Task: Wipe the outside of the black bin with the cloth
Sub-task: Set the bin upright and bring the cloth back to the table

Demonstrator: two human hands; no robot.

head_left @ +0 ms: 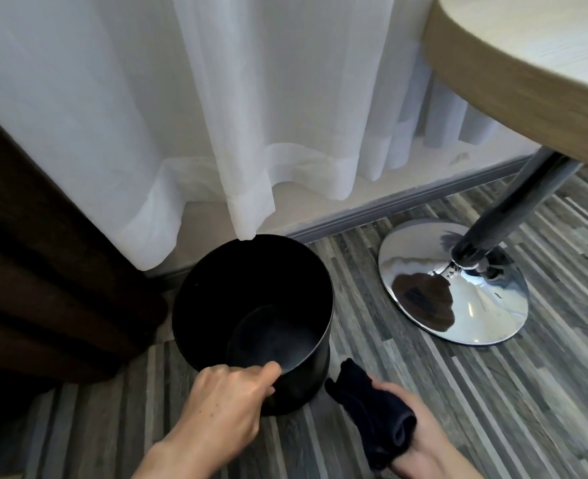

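A round black bin (213,299) stands open on the striped floor, empty inside, below the white curtain. My left hand (223,406) grips its near rim, thumb over the edge. My right hand (413,437) holds a bunched dark navy cloth (372,409) just to the right of the bin's lower outside wall. The cloth's upper tip lies close to the bin; I cannot tell if it touches.
A sheer white curtain (216,115) hangs behind the bin, its hem touching the far rim. A dark brown drape (43,271) is at the left. A round table (545,63) with a chrome base (458,305) stands at the right.
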